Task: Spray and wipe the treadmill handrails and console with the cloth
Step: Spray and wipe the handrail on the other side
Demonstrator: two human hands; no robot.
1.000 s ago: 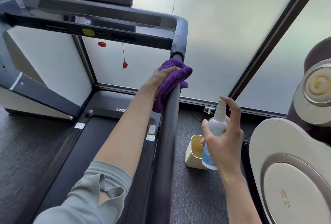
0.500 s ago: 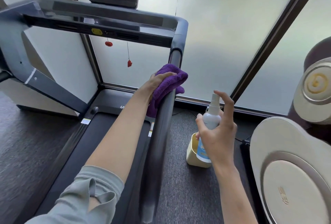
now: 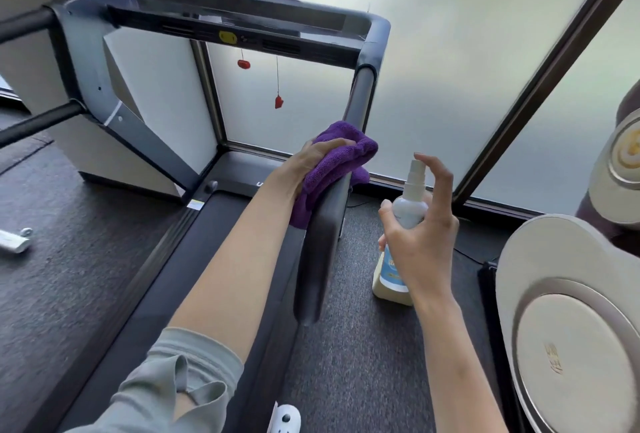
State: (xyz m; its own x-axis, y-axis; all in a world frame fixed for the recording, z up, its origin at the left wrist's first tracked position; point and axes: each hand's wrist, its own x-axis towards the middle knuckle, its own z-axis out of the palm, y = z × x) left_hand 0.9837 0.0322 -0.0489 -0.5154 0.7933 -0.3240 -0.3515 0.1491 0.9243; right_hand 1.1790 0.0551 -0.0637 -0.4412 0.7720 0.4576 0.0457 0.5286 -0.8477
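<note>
My left hand (image 3: 313, 159) grips a purple cloth (image 3: 337, 164) wrapped over the treadmill's right handrail (image 3: 320, 249), about halfway along the bar. The dark rail runs up to the grey console (image 3: 242, 17) at the top, which has a yellow sticker and a tablet-like screen above it. My right hand (image 3: 420, 235) holds a white spray bottle (image 3: 407, 211) with a blue label upright, to the right of the rail; the forefinger is lifted above the nozzle. The left handrail (image 3: 38, 121) shows at the far left.
The treadmill belt (image 3: 207, 259) lies under my left arm. A cream bin (image 3: 388, 289) stands on the dark carpet behind the bottle. A large beige and purple massage chair (image 3: 568, 311) fills the right side. Frosted glass panels stand ahead. A small white object (image 3: 14, 242) lies on the floor at left.
My left hand has slid the cloth down the right handrail toward me. The view has shifted left and back, and the right hand with the bottle has stayed beside the rail.
</note>
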